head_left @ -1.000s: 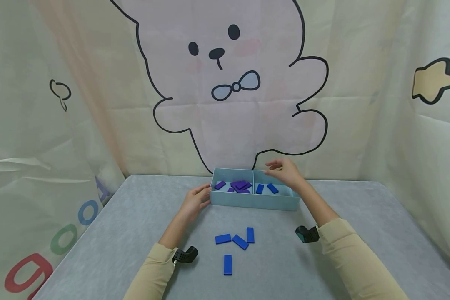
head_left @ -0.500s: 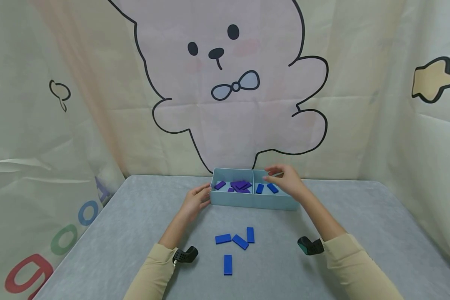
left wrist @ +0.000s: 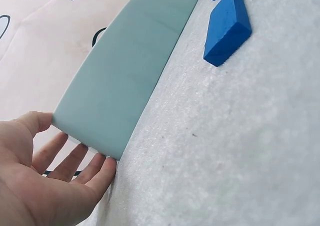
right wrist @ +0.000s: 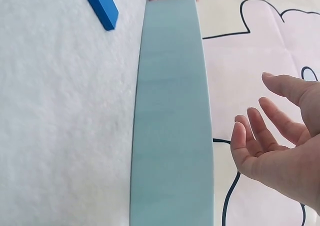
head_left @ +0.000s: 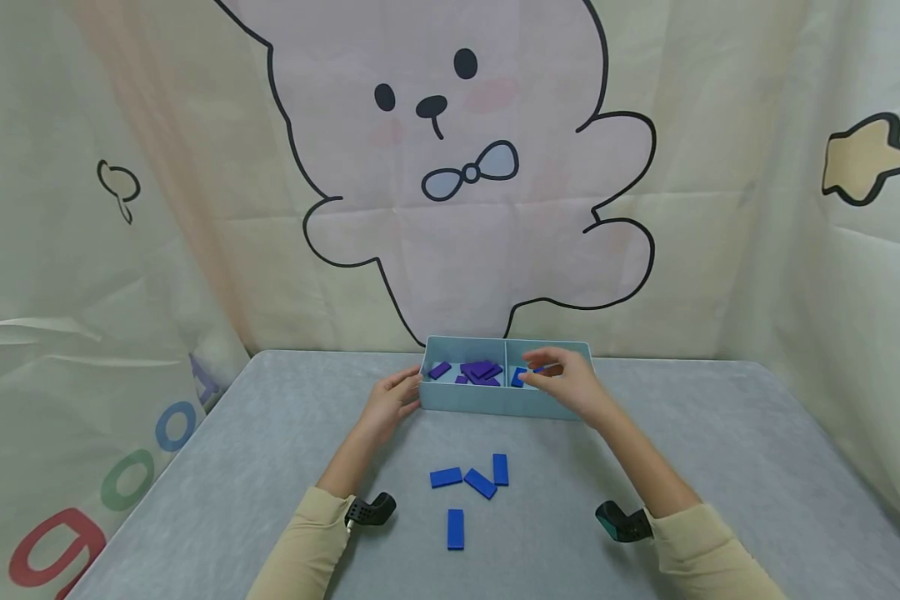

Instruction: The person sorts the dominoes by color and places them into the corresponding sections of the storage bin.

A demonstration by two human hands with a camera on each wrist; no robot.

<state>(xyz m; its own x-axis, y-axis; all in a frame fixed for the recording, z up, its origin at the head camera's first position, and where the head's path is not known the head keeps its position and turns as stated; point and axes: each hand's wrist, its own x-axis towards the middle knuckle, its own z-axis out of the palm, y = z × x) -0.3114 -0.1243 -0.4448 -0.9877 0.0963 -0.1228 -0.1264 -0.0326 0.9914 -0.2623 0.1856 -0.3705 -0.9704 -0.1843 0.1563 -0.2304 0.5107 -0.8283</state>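
A light blue two-compartment box [head_left: 495, 401] stands near the back of the table. My left hand [head_left: 384, 406] rests its fingertips on the left end wall, with the thumb at the rim corner [left wrist: 54, 120]. Over the right compartment hovers my right hand [head_left: 570, 382], thumb and fingers spread apart with nothing between them in the right wrist view. It partly covers the blue blocks in that compartment, one blue block [head_left: 518, 377] showing beside the thumb. Several purple blocks [head_left: 482, 372] lie in the left compartment.
In front of the box, several blue blocks lie on the grey table [head_left: 285, 467]: one flat block [head_left: 456, 530] nearest me, a slanted block [head_left: 481, 484] and others behind it. A printed curtain [head_left: 540, 250] hangs behind the table.
My right hand has moved down and slightly toward me over the right compartment, now covering more of the blue blocks there. The left hand and the box stay put.
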